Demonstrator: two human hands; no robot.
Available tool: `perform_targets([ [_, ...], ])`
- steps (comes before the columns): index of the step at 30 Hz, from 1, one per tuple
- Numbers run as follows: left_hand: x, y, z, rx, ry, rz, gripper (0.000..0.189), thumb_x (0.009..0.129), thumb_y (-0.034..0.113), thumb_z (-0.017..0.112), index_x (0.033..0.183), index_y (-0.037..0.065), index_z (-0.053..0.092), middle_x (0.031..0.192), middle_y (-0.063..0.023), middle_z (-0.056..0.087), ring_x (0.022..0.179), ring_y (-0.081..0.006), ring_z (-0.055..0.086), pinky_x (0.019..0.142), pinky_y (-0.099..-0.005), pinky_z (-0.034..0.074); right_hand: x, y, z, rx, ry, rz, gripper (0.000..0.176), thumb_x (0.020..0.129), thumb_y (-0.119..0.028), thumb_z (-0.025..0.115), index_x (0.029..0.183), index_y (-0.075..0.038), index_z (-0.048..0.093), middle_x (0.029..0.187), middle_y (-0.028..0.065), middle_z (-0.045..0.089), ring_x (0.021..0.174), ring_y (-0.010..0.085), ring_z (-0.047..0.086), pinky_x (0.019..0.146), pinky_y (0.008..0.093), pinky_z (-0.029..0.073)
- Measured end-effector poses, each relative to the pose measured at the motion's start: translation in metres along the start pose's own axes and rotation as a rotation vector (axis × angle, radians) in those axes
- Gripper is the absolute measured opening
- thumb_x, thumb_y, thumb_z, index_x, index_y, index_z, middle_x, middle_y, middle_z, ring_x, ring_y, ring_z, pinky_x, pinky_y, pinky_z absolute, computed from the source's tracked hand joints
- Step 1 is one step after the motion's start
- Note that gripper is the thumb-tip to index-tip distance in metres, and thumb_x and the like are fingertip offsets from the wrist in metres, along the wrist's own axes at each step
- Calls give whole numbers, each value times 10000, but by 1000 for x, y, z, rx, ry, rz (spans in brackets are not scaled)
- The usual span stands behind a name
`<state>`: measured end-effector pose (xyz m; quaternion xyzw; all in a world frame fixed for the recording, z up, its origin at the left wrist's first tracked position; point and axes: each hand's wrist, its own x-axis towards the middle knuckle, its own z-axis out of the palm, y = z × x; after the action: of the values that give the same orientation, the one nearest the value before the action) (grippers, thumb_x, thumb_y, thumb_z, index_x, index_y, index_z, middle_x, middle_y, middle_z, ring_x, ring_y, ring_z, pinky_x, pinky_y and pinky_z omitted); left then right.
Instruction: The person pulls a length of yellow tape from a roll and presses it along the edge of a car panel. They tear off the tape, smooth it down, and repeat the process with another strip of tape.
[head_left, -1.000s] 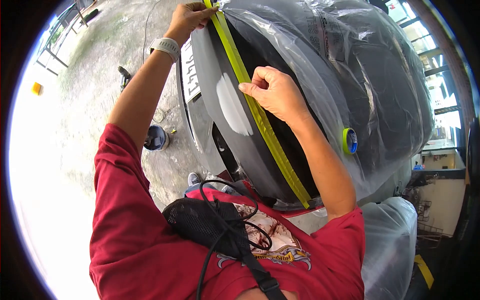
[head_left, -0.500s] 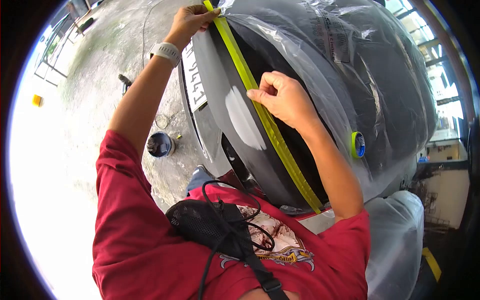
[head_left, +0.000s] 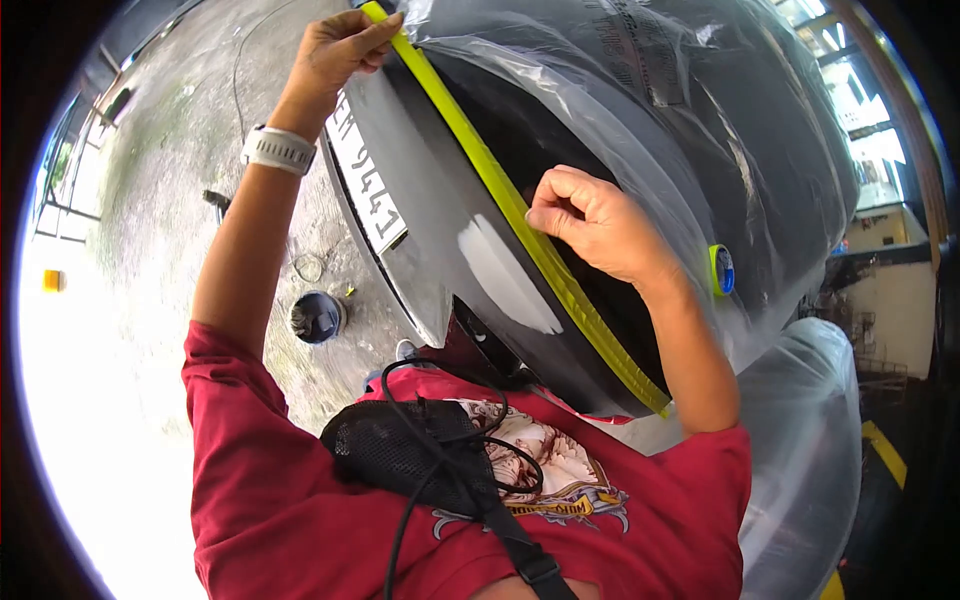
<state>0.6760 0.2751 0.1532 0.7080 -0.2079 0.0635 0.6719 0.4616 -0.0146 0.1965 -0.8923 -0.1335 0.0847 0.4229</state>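
A long strip of yellow-green masking tape [head_left: 462, 130] runs along the edge of a dark grey car panel [head_left: 430, 170]. My left hand [head_left: 338, 62] pinches the strip's upper end between thumb and fingers, lifted at the panel's far end. Farther down, my right hand [head_left: 600, 222] has its fingers curled, with thumb and forefinger closed at the tape's edge. Below that hand the tape lies along the panel, slightly wrinkled. A pale smooth patch [head_left: 505, 275] marks the panel beside the strip. Clear plastic sheeting [head_left: 660, 150] covers the car to the right.
A roll of green tape [head_left: 721, 270] rests against the sheeting. Beside the car, a bucket [head_left: 318, 318] stands on the concrete floor [head_left: 180, 200]. The number plate [head_left: 365, 180] is left of the panel. More plastic [head_left: 800, 430] hangs at the lower right.
My view has shifted, and the car appears turned a little. Both hands stay at the tape; the right one now sits slightly lower along the strip in view.
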Motion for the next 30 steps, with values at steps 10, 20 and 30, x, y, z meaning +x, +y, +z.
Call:
perform_targets([
  [10,-3,69,-10,14,104,313,204,906,256,796,859,62,758,734,23,644,624,-45,541,594,-200,423,-10,9,-5,-36,-84,-120,278,838,-141,815,921,-57,563,912,15,520,791,143,515,733,290,464],
  [20,-24,174,41,190,132,593,220,920,153,763,714,99,709,591,60,604,499,-16,485,465,-197,336,-16,20,-4,-75,-28,-310,338,803,-197,847,904,-45,562,915,47,536,803,185,559,732,328,484],
  [30,9,60,-24,463,149,216,289,880,339,818,891,54,774,680,40,617,582,-22,512,525,-191,395,-6,18,-1,-119,-16,-263,361,807,-228,848,835,-20,554,864,87,586,758,241,574,696,369,479],
])
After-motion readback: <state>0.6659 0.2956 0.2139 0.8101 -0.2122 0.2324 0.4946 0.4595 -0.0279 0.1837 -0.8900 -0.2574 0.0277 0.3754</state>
